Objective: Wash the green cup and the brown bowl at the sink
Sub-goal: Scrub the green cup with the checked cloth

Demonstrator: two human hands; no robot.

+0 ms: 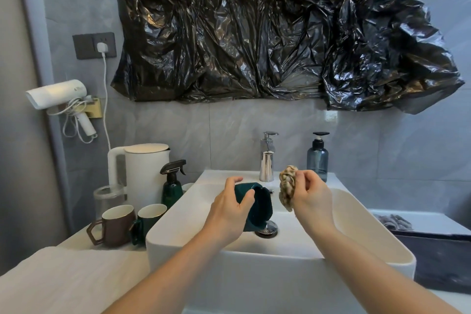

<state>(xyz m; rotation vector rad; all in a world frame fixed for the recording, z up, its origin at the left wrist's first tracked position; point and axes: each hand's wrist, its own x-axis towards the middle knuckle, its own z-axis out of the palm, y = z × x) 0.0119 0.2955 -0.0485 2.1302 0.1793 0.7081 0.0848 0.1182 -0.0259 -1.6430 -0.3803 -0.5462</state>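
My left hand (pixel 230 208) grips the green cup (pixel 257 208), fingers curled over its far side and thumb on the near side. The cup is tipped on its side above the sink (pixel 356 214) basin, mouth turned right, its lower edge just over the drain plug (pixel 267 231). My right hand (pixel 309 195) pinches a bunched beige cloth (pixel 287 190), fingers curled round it; the cloth hangs beside the cup's mouth, near but apart from it. Both are held in front of the chrome tap (pixel 267 158). A blue soap bottle (pixel 317 158) stands on the sink ledge right of the tap.

On the counter left of the sink stand a brown mug (pixel 116 225) and a second green mug (pixel 147 222), touching each other. I cannot see a brown bowl. Behind them: a dark spray bottle (pixel 172 182), a white kettle (pixel 139 173), a clear jar (pixel 107 199). A white hair dryer (pixel 60 95) hangs on the wall. Black plastic sheeting (pixel 280 33) covers the wall above.
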